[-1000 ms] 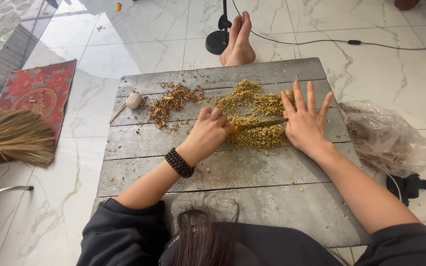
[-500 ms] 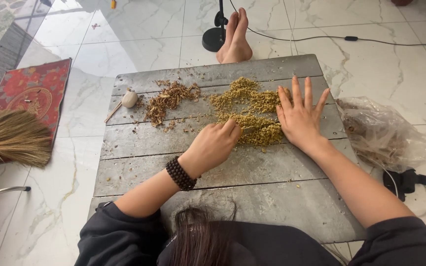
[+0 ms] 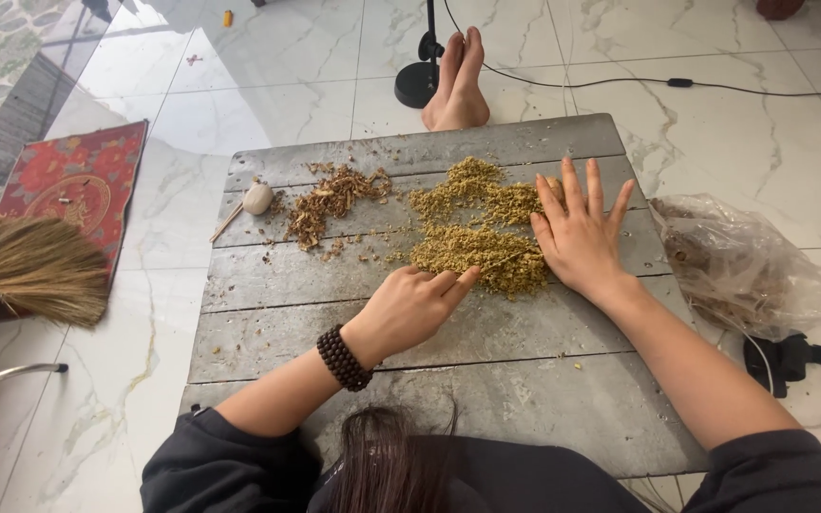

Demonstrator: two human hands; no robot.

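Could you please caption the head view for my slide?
Left hand and right hand flank a yellowish herb pile on a grey board.

Board [image 3: 486, 370] – rough, matt grey wood; floor [image 3: 268, 85] glossy marble-look tile; bag [image 3: 753, 261] thin crinkly plastic (clear-ish).

Two bare hands rest on one grey, weathered wooden board [image 3: 486, 380], which carries one yellow-green heap of dried plant bits [image 3: 475, 228] and one smaller brown heap of dried scraps [image 3: 330, 201]. Around it lie one straw broom [image 3: 21, 268], one crumpled clear plastic bag [image 3: 748, 261], one red patterned mat [image 3: 73, 180] and one dark beaded bracelet [image 3: 343, 358].
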